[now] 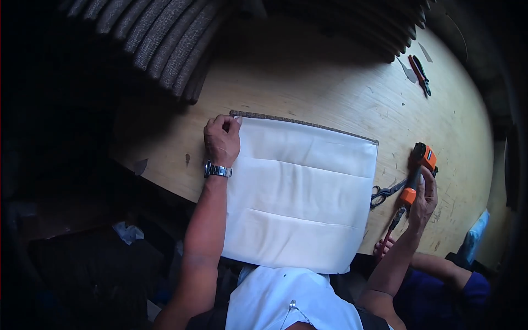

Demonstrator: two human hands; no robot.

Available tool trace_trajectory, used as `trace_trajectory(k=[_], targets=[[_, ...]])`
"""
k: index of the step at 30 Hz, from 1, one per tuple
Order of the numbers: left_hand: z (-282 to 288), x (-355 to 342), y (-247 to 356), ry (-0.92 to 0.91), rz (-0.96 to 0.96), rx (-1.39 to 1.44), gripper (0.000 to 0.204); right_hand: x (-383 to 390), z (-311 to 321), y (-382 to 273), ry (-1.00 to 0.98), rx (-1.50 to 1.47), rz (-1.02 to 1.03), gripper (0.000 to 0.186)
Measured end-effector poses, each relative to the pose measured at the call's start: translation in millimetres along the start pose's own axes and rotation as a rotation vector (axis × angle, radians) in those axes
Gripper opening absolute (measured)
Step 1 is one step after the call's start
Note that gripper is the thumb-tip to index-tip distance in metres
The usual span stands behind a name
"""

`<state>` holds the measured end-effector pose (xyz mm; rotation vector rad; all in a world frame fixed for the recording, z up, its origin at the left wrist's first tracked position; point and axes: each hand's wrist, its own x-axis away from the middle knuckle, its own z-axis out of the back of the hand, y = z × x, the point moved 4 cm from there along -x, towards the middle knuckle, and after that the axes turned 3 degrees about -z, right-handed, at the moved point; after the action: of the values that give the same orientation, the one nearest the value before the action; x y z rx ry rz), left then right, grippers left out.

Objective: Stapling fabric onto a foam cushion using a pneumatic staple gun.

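My left hand, with a watch at the wrist, pinches the top left corner of a white fabric-covered panel edged along the top with grey woven cloth. The panel lies over the near edge of the wooden table. At the panel's right, my right hand is closed on an orange and black staple gun, with a metal fitting and red hose at its lower end. Black scissors lie beside the gun, partly under it in this view.
Stacks of grey padded pieces stand at the back left and back right. Pliers and a thin grey piece lie at the back right. At the lower right, another person's arm in a blue sleeve reaches toward the hose, beside a plastic-wrapped bundle.
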<state>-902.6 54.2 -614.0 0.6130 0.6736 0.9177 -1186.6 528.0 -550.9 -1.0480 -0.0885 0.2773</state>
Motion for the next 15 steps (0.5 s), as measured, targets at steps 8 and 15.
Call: trace_trajectory(k=[8, 15], targets=[[-7.4, 8.5, 0.2, 0.073, -0.052, -0.04, 0.016, 9.6, 44.6, 65.9, 0.245, 0.676, -0.098, 0.049], [0.7, 1.9, -12.7, 0.024, -0.112, -0.133, 0.02, -6.5, 24.5, 54.1, 0.041, 0.956, -0.286, 0.082]])
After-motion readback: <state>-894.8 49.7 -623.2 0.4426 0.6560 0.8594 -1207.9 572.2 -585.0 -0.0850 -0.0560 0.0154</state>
